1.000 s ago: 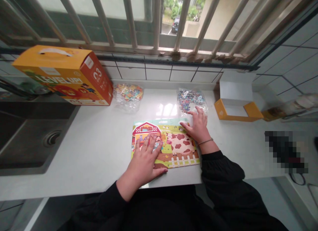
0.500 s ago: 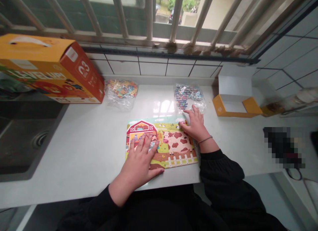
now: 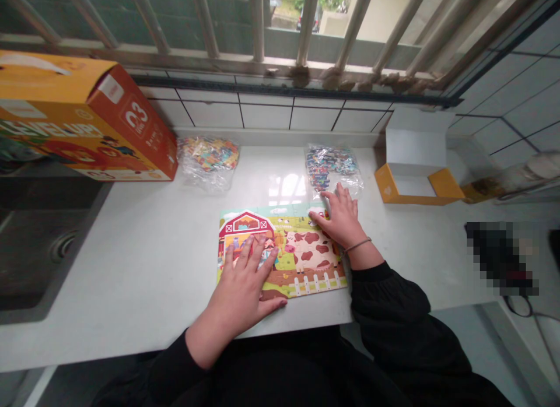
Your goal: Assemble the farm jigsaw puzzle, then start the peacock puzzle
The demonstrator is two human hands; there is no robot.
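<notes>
A farm jigsaw puzzle [image 3: 312,252], with a red barn, a spotted cow and a white fence, lies flat on the white counter [image 3: 149,273]. Spread over its lower left part is my left hand [image 3: 242,284], open, its fingers covering some of the barn and its thumb near the front edge. My right hand [image 3: 343,217] rests at the upper right corner, fingers apart, the thumb over the picture and the fingertips reaching past the far edge. Just beyond those fingertips sits a clear bag of bluish puzzle pieces [image 3: 332,165].
Another clear bag, of orange and yellow pieces [image 3: 207,159], lies beside a large orange box [image 3: 126,127] at the left. A dark sink [image 3: 39,249] is below that box. A small open yellow box [image 3: 417,188] stands at the right. Window bars [image 3: 306,28] run along the back.
The view has shifted, so the box, the bags and the puzzle appear further left and slightly higher. Both hands keep nearly the same place on the puzzle.
</notes>
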